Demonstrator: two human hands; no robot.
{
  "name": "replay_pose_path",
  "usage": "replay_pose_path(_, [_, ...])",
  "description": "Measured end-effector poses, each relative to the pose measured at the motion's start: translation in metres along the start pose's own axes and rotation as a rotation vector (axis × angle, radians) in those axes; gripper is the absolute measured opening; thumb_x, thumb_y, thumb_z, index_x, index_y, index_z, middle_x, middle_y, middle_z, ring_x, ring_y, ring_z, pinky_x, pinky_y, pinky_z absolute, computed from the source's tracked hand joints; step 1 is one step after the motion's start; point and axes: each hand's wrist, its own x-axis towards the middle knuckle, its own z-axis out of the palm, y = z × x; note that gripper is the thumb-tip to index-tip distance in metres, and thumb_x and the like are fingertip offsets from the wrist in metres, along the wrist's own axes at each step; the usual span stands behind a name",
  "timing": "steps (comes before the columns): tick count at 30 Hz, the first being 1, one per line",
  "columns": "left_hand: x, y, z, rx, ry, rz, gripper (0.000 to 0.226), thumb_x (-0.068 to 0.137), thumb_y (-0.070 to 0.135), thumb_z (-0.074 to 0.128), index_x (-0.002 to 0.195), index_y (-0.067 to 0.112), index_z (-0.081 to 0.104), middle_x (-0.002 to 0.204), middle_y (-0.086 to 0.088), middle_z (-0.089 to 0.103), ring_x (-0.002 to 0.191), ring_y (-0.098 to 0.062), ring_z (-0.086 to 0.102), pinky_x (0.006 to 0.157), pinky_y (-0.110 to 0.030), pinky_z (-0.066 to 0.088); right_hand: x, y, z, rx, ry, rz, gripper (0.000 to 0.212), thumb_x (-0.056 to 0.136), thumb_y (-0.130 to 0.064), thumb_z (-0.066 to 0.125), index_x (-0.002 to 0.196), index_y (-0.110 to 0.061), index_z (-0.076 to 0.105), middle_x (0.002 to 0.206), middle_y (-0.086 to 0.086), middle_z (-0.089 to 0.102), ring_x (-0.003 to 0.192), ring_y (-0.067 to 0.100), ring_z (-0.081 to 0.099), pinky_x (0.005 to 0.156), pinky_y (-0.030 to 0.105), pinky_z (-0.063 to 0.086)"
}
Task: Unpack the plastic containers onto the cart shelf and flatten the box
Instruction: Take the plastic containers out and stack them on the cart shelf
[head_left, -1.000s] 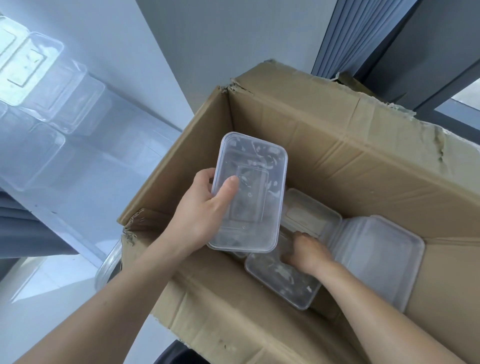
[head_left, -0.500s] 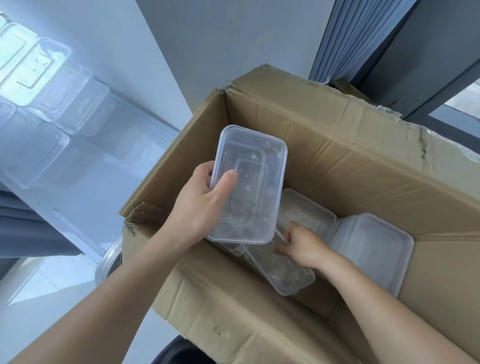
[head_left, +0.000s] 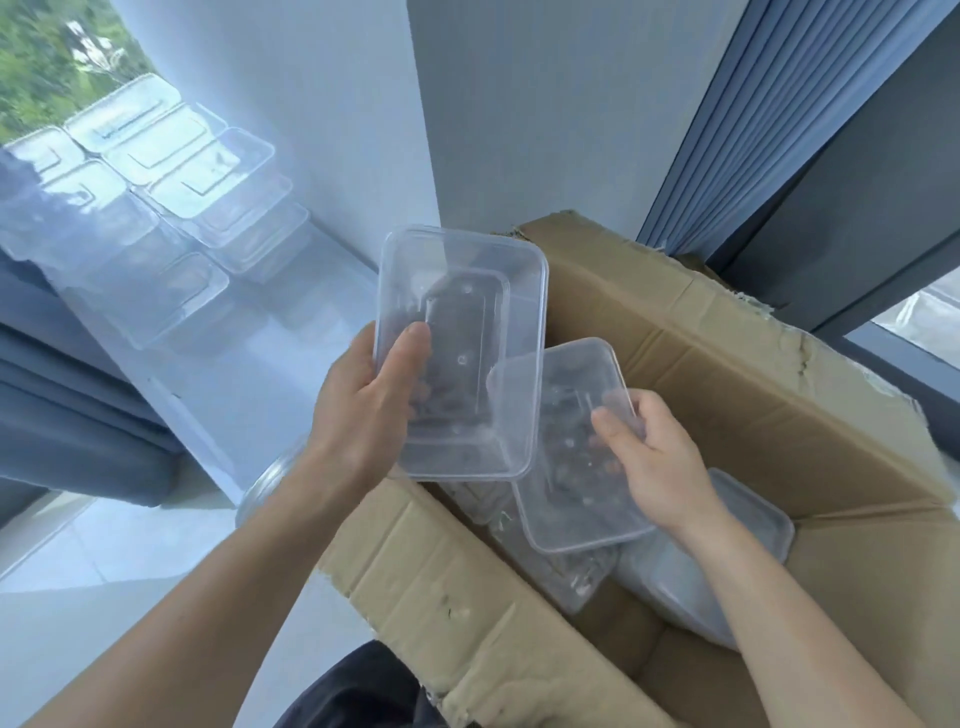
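A: Since a moment ago both hands have come up, and the right hand (head_left: 654, 462) now pinches a second container (head_left: 566, 467), lifted above the box (head_left: 727, 364).
B: And the left hand (head_left: 358, 415)?
A: Its fingers (head_left: 408, 348) grip the first container (head_left: 460, 353) over the box edge. It's mid-unpacking, I'd say. Next, carry both left to the cart shelf (head_left: 311, 332), beside the unpacked containers (head_left: 171, 171).

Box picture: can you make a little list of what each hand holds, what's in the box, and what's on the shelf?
left hand: grips a clear tub
right hand: grips a second tub over the box
box: open cardboard, with leftover tubs inside
shelf: stacked tubs sit on it, at the left
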Motion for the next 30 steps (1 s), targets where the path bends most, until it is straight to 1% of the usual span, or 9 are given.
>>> replay_pose_path(3, [-0.01,0.001,-0.025,-0.107,0.051,0.001,0.034,0.094,0.044,0.056,0.1,0.012,0.066,0.098,-0.012,0.071,0.074,-0.017,0.066,0.071,-0.039,0.055,-0.016,-0.022,0.003,0.069,-0.007,-0.045,0.008,0.095,-0.041,0.061,0.102,-0.039,0.058,0.097,-0.017,0.07,0.095,0.015,0.068,0.09,0.052,0.053])
replay_pose_path(6, [-0.018,-0.001,-0.052,-0.16,0.092,0.015,0.031,0.082,0.052,0.051,0.091,0.025,0.064,0.09,-0.002,0.068,0.075,-0.02,0.064,0.071,-0.041,0.05,-0.032,-0.042,0.011,0.125,-0.01,-0.085,0.011,0.095,-0.038,0.061,0.106,-0.036,0.059,0.101,-0.01,0.071,0.096,0.019,0.069,0.09,0.052,0.053])
replay_pose_path(8, [-0.025,-0.003,-0.069,-0.182,0.101,0.017,0.029,0.082,0.053,0.046,0.094,0.032,0.063,0.098,0.0,0.069,0.076,-0.022,0.064,0.071,-0.043,0.049,-0.042,-0.056,0.018,0.166,-0.006,-0.11,0.012,0.096,-0.033,0.06,0.108,-0.034,0.06,0.103,-0.006,0.072,0.096,0.021,0.07,0.09,0.053,0.054])
replay_pose_path(13, [-0.044,-0.015,-0.117,-0.245,0.147,0.026,0.036,0.082,0.052,0.037,0.102,0.035,0.062,0.103,-0.002,0.069,0.079,-0.024,0.065,0.073,-0.045,0.05,-0.068,-0.09,0.054,0.211,-0.067,-0.184,0.022,0.088,-0.032,0.055,0.109,-0.032,0.062,0.107,-0.01,0.072,0.099,0.018,0.07,0.083,0.041,0.054])
replay_pose_path(16, [-0.058,-0.027,-0.156,-0.291,0.193,0.0,0.037,0.085,0.053,0.038,0.104,0.033,0.064,0.103,-0.002,0.07,0.079,-0.024,0.065,0.074,-0.045,0.05,-0.087,-0.108,0.089,0.218,-0.096,-0.213,0.025,0.084,-0.03,0.056,0.108,-0.029,0.064,0.106,-0.007,0.072,0.1,0.019,0.07,0.084,0.041,0.054])
replay_pose_path(19, [-0.074,-0.048,-0.204,-0.34,0.256,-0.048,0.037,0.091,0.051,0.044,0.109,0.028,0.067,0.101,0.0,0.071,0.077,-0.026,0.065,0.075,-0.053,0.052,-0.111,-0.122,0.13,0.222,-0.111,-0.241,0.024,0.086,-0.033,0.066,0.109,-0.028,0.064,0.106,-0.001,0.073,0.102,0.021,0.07,0.092,0.048,0.053])
replay_pose_path(22, [-0.095,-0.073,-0.252,-0.374,0.278,-0.069,0.048,0.086,0.051,0.042,0.117,0.026,0.067,0.106,-0.006,0.072,0.089,-0.037,0.069,0.08,-0.063,0.053,-0.138,-0.136,0.17,0.181,-0.154,-0.286,0.032,0.089,-0.041,0.069,0.116,-0.026,0.063,0.11,-0.006,0.073,0.105,0.013,0.068,0.096,0.048,0.052])
replay_pose_path(27, [-0.129,-0.107,-0.314,-0.439,0.331,-0.065,0.039,0.093,0.042,0.038,0.094,0.031,0.075,0.089,-0.003,0.074,0.071,-0.019,0.065,0.065,-0.037,0.048,-0.174,-0.148,0.229,0.16,-0.254,-0.32,0.027,0.092,-0.038,0.058,0.117,-0.03,0.066,0.109,-0.007,0.073,0.105,0.013,0.068,0.096,0.045,0.053])
replay_pose_path(30, [-0.14,-0.123,-0.345,-0.45,0.352,-0.06,0.043,0.087,0.047,0.037,0.099,0.03,0.075,0.09,-0.003,0.075,0.072,-0.018,0.063,0.066,-0.037,0.046,-0.189,-0.154,0.259,0.146,-0.295,-0.308,0.051,0.092,-0.058,0.059,0.129,-0.023,0.061,0.121,-0.008,0.069,0.118,0.015,0.062,0.106,0.055,0.045])
